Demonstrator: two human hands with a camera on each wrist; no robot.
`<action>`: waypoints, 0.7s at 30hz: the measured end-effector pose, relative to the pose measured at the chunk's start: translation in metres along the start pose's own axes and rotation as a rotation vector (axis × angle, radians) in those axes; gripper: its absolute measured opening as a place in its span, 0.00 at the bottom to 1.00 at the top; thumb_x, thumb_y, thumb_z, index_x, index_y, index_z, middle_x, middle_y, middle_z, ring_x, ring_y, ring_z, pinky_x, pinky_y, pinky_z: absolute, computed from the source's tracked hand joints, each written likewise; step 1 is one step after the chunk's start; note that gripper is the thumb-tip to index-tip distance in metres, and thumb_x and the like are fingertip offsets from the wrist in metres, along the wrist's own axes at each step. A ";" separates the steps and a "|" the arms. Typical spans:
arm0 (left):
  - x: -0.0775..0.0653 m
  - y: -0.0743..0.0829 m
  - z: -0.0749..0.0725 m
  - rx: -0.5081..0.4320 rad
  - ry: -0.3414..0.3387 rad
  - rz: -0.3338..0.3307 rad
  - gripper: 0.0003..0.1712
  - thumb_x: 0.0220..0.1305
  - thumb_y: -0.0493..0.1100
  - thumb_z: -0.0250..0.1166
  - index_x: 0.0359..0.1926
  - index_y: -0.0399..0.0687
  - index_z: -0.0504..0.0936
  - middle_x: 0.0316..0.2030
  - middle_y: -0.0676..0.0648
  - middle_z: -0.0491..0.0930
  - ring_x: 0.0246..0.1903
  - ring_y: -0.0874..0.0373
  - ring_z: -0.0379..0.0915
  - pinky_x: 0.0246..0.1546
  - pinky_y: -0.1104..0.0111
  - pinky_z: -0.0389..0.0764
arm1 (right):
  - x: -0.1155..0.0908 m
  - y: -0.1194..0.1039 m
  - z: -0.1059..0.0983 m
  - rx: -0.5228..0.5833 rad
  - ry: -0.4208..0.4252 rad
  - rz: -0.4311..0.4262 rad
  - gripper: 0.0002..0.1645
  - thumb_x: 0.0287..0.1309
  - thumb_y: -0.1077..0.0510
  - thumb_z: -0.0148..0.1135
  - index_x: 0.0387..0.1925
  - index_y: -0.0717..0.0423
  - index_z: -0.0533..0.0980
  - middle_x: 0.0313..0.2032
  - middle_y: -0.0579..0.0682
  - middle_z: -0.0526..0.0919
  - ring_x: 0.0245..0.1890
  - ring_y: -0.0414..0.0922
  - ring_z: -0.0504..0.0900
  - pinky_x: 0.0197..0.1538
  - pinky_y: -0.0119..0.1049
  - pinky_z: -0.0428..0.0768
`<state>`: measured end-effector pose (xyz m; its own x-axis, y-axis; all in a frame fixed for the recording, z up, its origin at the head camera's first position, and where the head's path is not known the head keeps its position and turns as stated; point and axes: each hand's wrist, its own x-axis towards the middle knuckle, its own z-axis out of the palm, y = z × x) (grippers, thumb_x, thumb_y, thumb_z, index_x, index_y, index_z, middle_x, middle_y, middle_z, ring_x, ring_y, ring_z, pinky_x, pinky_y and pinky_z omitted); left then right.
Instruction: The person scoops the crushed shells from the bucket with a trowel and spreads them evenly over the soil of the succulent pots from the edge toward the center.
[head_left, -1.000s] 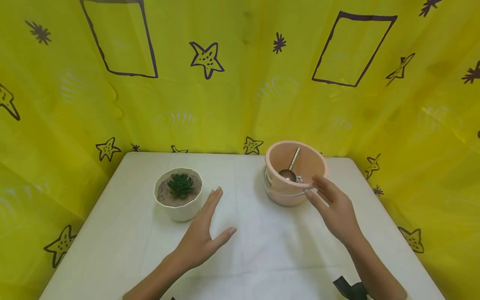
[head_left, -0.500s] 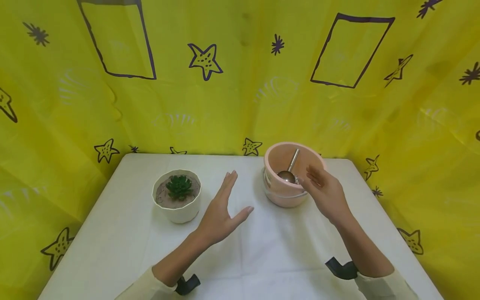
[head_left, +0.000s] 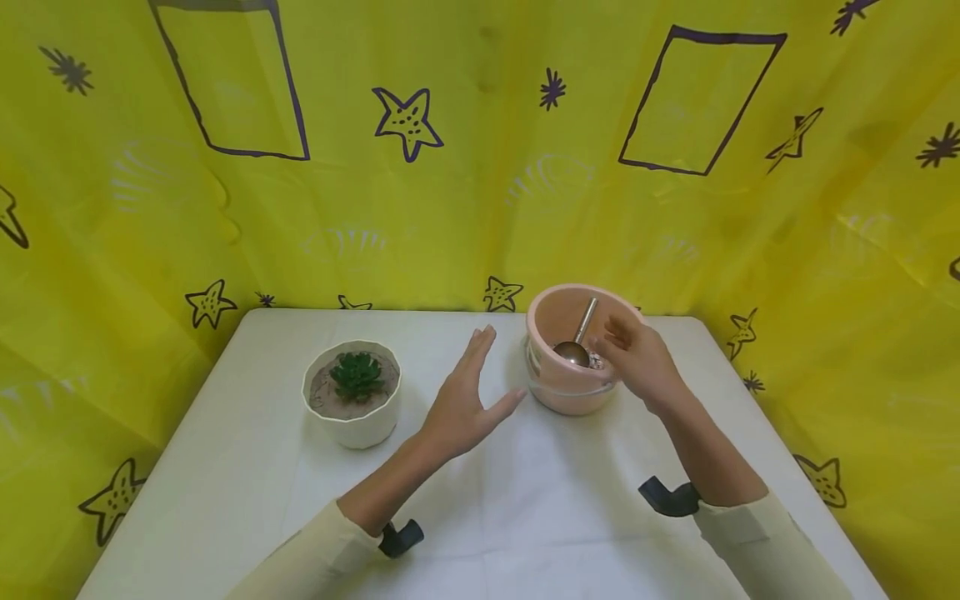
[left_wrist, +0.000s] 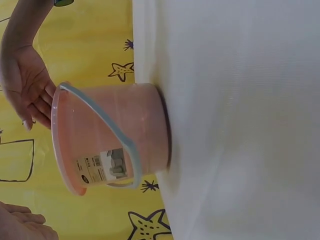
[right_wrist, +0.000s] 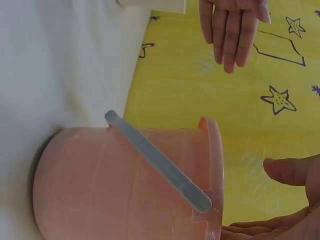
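Stretched forward with the left arm, in a cream-coloured cloth sleeve (head_left: pixel 322 542), above the table covered in white (head_left: pixel 480 517); with the left hand (head_left: pixel 461 412) raised, fingers straight, thumb spread out to the right. Stretched forward also with the right arm; with the right hand (head_left: pixel 637 358) turned toward the left one, fingers relaxed and thumb away from them. Well apart, hand from hand. To the left of the left hand, apart from it: a round white faceted pot (head_left: pixel 352 429) with a small green succulent plant (head_left: pixel 357 377). Between both hands, apart from the left and close at the right: an upright round pale-pink plastic bucket (head_left: pixel 570 379) with a grey-blue curved handle (right_wrist: pixel 155 160), hanging down. Not possible to tell whether touching its rim with the right fingers. Inside the bucket, just left of these fingers: a shiny metal ladle (head_left: pixel 573 353) with round bowl, tilted.
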<state>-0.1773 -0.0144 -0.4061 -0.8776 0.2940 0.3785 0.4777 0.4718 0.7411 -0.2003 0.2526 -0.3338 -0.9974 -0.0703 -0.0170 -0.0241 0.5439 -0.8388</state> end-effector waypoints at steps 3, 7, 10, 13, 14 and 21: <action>0.009 0.001 0.005 -0.008 0.004 0.008 0.50 0.69 0.50 0.71 0.82 0.37 0.55 0.81 0.41 0.54 0.81 0.48 0.43 0.77 0.50 0.55 | 0.007 -0.001 -0.001 0.014 -0.022 0.004 0.44 0.78 0.56 0.58 0.80 0.71 0.49 0.77 0.75 0.55 0.75 0.71 0.59 0.71 0.62 0.67; 0.021 0.002 0.012 -0.010 0.002 0.021 0.51 0.70 0.51 0.71 0.82 0.36 0.55 0.81 0.40 0.54 0.81 0.47 0.44 0.77 0.51 0.55 | 0.017 -0.003 -0.001 0.015 -0.039 0.013 0.44 0.78 0.59 0.57 0.80 0.73 0.47 0.76 0.77 0.54 0.75 0.72 0.57 0.73 0.63 0.63; 0.029 0.002 0.016 -0.011 -0.009 0.011 0.51 0.70 0.52 0.70 0.82 0.37 0.54 0.82 0.41 0.53 0.81 0.47 0.43 0.77 0.52 0.55 | 0.024 -0.005 -0.001 0.006 -0.048 0.049 0.45 0.78 0.56 0.57 0.79 0.75 0.47 0.76 0.77 0.53 0.76 0.71 0.56 0.74 0.62 0.62; 0.037 0.001 0.020 -0.012 -0.021 -0.006 0.51 0.70 0.54 0.69 0.83 0.39 0.54 0.82 0.42 0.52 0.81 0.49 0.42 0.77 0.51 0.55 | 0.030 -0.004 -0.001 0.001 -0.060 0.088 0.47 0.78 0.54 0.57 0.79 0.76 0.45 0.76 0.77 0.53 0.76 0.72 0.56 0.74 0.63 0.61; 0.039 0.001 0.022 -0.014 -0.024 -0.011 0.52 0.70 0.54 0.69 0.83 0.40 0.53 0.82 0.43 0.52 0.81 0.49 0.43 0.77 0.50 0.56 | 0.032 -0.003 -0.001 0.001 -0.063 0.098 0.47 0.78 0.54 0.57 0.79 0.76 0.45 0.77 0.77 0.52 0.76 0.72 0.56 0.74 0.63 0.61; 0.058 -0.003 0.033 -0.043 -0.050 0.007 0.52 0.69 0.59 0.69 0.83 0.47 0.54 0.81 0.46 0.57 0.79 0.49 0.52 0.73 0.47 0.64 | 0.043 0.004 0.000 0.004 -0.069 0.117 0.47 0.77 0.54 0.57 0.79 0.77 0.45 0.77 0.77 0.50 0.76 0.73 0.56 0.73 0.66 0.62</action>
<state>-0.2279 0.0287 -0.4047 -0.8709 0.3383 0.3564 0.4804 0.4336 0.7624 -0.2436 0.2515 -0.3378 -0.9863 -0.0647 -0.1520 0.0921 0.5482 -0.8312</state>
